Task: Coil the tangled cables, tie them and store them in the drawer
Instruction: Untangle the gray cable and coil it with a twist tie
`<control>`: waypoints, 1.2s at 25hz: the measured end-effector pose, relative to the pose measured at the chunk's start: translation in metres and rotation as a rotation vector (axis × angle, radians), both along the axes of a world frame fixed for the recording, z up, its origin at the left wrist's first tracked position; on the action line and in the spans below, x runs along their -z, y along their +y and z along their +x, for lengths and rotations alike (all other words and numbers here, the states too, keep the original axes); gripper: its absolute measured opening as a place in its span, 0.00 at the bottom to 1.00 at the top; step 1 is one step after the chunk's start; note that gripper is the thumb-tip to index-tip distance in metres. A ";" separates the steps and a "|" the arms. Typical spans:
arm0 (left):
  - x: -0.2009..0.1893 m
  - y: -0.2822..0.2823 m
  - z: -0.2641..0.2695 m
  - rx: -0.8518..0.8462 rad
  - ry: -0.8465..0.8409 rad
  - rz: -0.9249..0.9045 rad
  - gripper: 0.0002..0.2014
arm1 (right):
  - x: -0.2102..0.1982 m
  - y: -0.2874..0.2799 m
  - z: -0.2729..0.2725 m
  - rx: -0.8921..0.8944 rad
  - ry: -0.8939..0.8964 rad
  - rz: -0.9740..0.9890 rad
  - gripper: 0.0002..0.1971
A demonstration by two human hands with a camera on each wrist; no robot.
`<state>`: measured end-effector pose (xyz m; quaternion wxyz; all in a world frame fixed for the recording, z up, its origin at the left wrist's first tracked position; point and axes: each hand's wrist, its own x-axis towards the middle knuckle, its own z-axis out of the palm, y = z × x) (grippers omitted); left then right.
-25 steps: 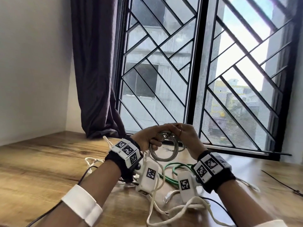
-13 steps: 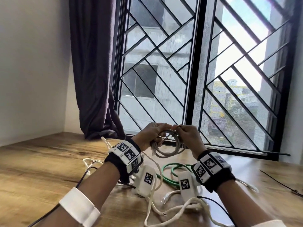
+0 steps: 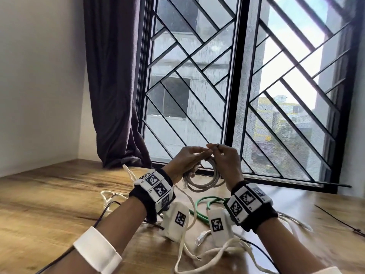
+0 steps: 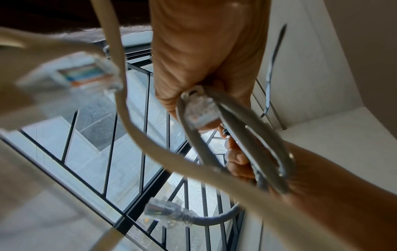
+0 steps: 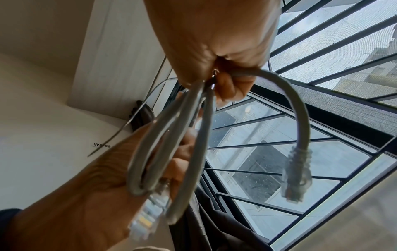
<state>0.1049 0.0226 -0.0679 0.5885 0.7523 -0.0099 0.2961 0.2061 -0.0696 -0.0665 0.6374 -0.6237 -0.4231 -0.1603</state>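
Both hands are raised above the table [image 3: 49, 194]: left hand [image 3: 184, 162] grips the grey cable coil [image 3: 205, 180], right hand [image 3: 227, 161] fingers pinch its top.

Loose green cable [image 3: 203, 206] and white cords [image 3: 223, 252] clutter the table [image 3: 49, 204] below the hands.

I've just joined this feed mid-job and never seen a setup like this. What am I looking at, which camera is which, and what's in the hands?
No machine here: a person works bare-handed, with marker bands on both wrists. The wide picture comes from a head camera; the two close-ups come from cameras on each wrist, looking along the fingers. The left hand and right hand together hold a coiled grey network cable above the wooden table. Its clear plugs hang free. On the table lie a green cable and white cords, not yet coiled.
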 end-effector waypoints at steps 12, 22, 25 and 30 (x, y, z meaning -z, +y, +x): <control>-0.003 -0.009 0.000 -0.048 0.166 0.021 0.08 | 0.004 -0.006 0.020 0.163 0.046 -0.045 0.19; -0.003 0.013 0.007 -0.260 -0.215 -0.316 0.06 | 0.001 -0.011 -0.005 -0.382 0.292 -0.282 0.18; 0.000 0.020 0.010 -0.333 -0.256 -0.299 0.06 | 0.002 -0.011 -0.003 -0.397 0.311 -0.276 0.14; 0.002 0.022 0.012 -0.309 -0.292 -0.355 0.06 | 0.001 -0.015 0.000 -0.355 0.231 -0.246 0.08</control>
